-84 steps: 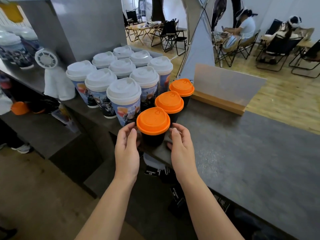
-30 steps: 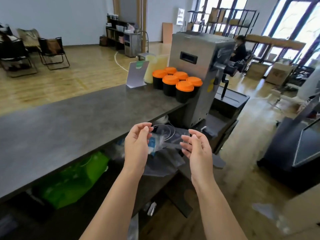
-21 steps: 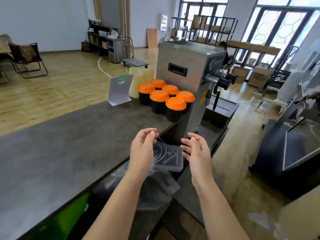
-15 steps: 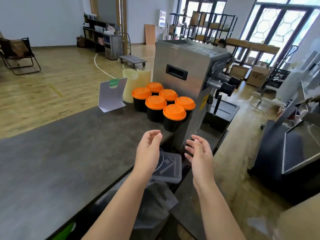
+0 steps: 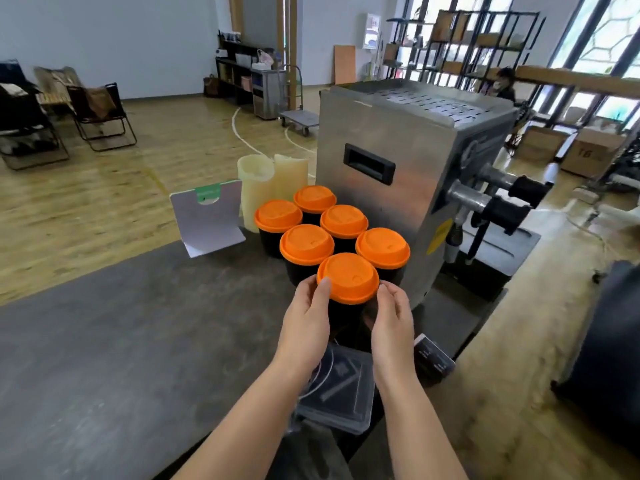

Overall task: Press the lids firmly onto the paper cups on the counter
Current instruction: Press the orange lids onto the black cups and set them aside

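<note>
left hand (image 5: 304, 327) fingers curl round nearest cup's left side, thumb (image 5: 322, 289) on orange lid (image 5: 348, 277) rim | right hand (image 5: 393, 323) fingers clasp right side | both forearms reach forward | cup at desk (image 5: 121, 341) edge, beside steel machine (image 5: 398, 161)

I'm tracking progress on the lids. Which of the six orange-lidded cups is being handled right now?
The front cup, nearest the counter's edge: the left hand and right hand hold its sides. The other five stand untouched behind it.

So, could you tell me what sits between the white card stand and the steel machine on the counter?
In the head view, two cream cylinders and six orange-lidded cups stand between the card stand and the machine.
</note>
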`<state>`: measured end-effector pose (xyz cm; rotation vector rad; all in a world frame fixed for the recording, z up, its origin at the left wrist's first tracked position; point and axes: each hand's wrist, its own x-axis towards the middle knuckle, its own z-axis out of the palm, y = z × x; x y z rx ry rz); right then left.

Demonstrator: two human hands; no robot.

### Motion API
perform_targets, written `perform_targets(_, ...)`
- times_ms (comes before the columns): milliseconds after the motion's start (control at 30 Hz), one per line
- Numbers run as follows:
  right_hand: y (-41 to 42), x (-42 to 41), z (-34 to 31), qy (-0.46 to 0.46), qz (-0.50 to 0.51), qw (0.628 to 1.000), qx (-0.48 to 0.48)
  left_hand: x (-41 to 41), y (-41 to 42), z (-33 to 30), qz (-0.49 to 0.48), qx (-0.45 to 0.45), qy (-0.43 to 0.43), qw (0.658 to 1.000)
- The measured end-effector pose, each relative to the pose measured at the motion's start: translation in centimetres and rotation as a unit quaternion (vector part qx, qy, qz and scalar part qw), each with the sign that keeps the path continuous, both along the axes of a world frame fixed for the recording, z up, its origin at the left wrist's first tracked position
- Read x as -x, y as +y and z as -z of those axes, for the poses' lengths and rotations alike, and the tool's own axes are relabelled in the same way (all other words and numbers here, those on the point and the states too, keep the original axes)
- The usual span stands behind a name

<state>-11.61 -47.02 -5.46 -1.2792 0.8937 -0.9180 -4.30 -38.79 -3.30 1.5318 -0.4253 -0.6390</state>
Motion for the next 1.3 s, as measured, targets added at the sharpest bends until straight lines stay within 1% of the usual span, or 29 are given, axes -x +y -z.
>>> perform_targets(133, 2.2, -0.1, 0.1, -0.007, -0.033, 0.999, 0.009, 0.6, 2.4, 0.3, -0.037, 0.015, -0.051, 0.998)
perform_targets(267, 6.4, -2.0, -0.5, -0.018, -0.058, 0.997, 0.046, 0.7, 7.1, 0.6, -0.121, 0.025, -0.075, 0.99)
perform_targets(333, 8.9, -3.4, -0.6, -0.023, -0.096, 0.994, 0.054, 0.1, 9.7, 0.6, -0.175, 0.016, -0.095, 0.98)
perform_targets(400, 11.4, -4.6, -0.6, -0.013, -0.155, 0.986, 0.057, -0.8, 12.4, 0.8, -0.224, 0.003, -0.117, 0.968)
perform_targets(500, 14.6, -6.0, -0.5, 0.006, -0.219, 0.972, 0.078, -2.3, 16.2, 1.3, -0.284, -0.001, -0.114, 0.952)
perform_targets(667, 18.6, -7.7, 0.0, 0.025, -0.292, 0.95, 0.108, -3.6, 21.2, 1.5, -0.338, -0.015, -0.112, 0.934)
perform_targets(767, 20.1, -8.1, 0.5, 0.039, -0.317, 0.939, 0.131, -3.9, 22.9, 1.9, -0.347, -0.014, -0.094, 0.933)
perform_targets(833, 20.5, -8.2, 0.5, 0.042, -0.322, 0.934, 0.151, -4.1, 23.5, 2.0, -0.344, -0.023, -0.098, 0.934)
perform_targets(1000, 21.4, -8.8, 0.1, 0.024, -0.374, 0.903, 0.208, -4.4, 23.7, 1.8, -0.332, -0.022, -0.185, 0.925)
perform_targets(1167, 21.9, -9.2, 0.7, 0.015, -0.362, 0.909, 0.207, -4.2, 23.1, 3.2, -0.327, -0.03, -0.206, 0.922)
perform_targets(1300, 22.6, -9.5, 1.0, -0.019, -0.346, 0.92, 0.184, -3.7, 22.7, 3.7, -0.329, 0.03, -0.193, 0.924)
